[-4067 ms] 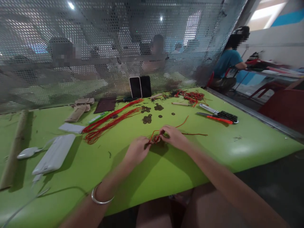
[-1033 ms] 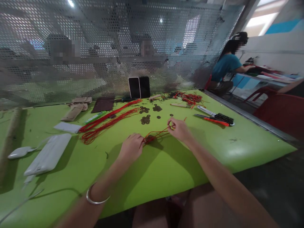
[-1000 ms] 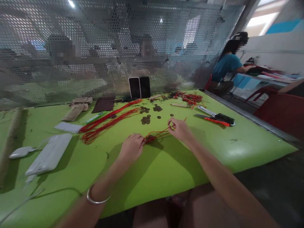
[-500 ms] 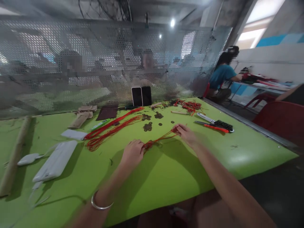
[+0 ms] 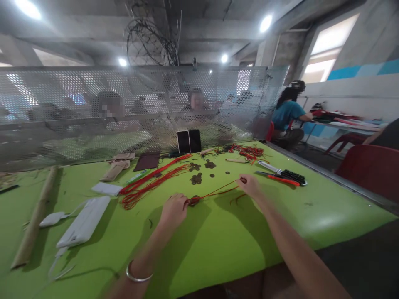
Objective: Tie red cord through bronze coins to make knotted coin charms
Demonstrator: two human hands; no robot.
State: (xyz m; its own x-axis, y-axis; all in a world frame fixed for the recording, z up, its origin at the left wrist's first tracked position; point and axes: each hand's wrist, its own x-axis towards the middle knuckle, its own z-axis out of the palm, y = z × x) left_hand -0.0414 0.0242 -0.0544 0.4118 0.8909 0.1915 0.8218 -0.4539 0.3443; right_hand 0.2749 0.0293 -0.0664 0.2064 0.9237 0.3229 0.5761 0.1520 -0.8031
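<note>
Right hand (image 5: 250, 186) has moved farther from the coin (image 5: 194, 201), holding red string (image 5: 208, 195) stretched out to the coin's right; left hand (image 5: 174, 209), closer, pinches the coin's left edge

Behind the green surface (image 5: 218, 249) stands a perforated metal screen (image 5: 143, 143), with bright lamps (image 5: 266, 23) glowing against a grey ceiling (image 5: 205, 20) above it, while to the right a lit window (image 5: 328, 47) and blue-banded wall (image 5: 339, 88) rise beyond a red chair (image 5: 370, 170) and dark floor (image 5: 358, 257).
</note>
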